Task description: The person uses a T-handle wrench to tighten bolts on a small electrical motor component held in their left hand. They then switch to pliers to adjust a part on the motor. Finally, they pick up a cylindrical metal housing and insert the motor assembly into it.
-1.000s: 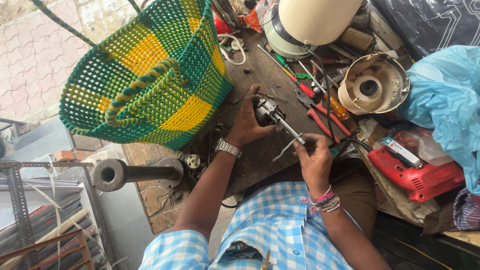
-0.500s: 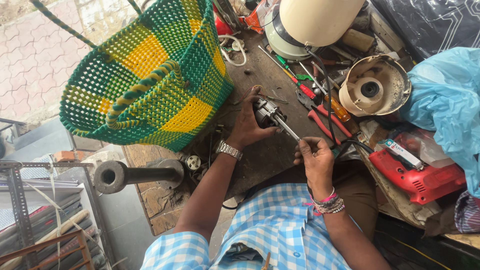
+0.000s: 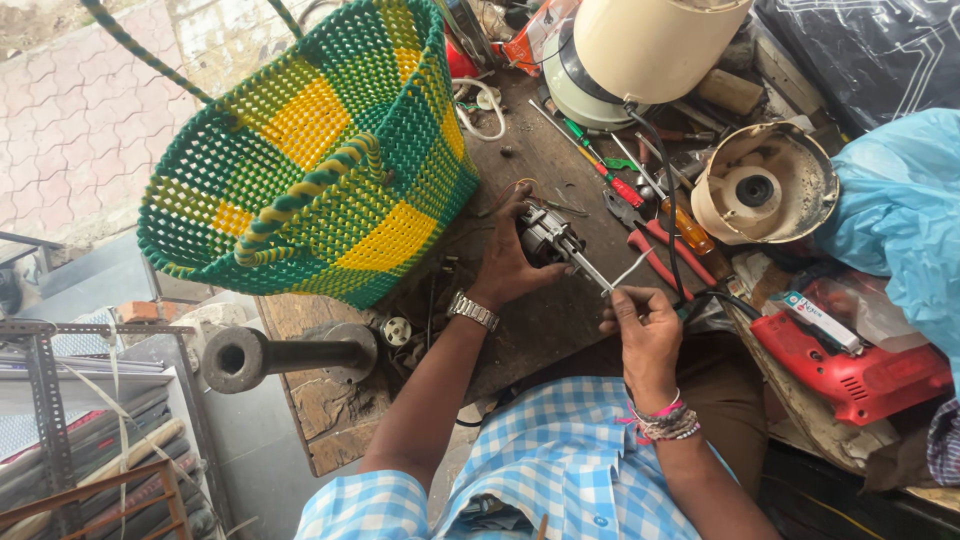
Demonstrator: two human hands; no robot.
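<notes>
Left hand [image 3: 510,265] grips small electric motor [image 3: 545,238] on the cluttered surface [image 3: 560,320], its shaft [image 3: 590,275] running toward right hand [image 3: 645,330], whose fingers [image 3: 618,297] pinch a thin metal tool [image 3: 630,270] at the shaft tip.

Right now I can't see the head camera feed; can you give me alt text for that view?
Seen from above, a person's left hand grips a small electric motor on a cluttered wooden workbench while the right hand holds a thin metal tool against its shaft. A green and yellow woven basket sits to the left, with screwdrivers, red-handled pliers and a red power tool to the right.
</notes>
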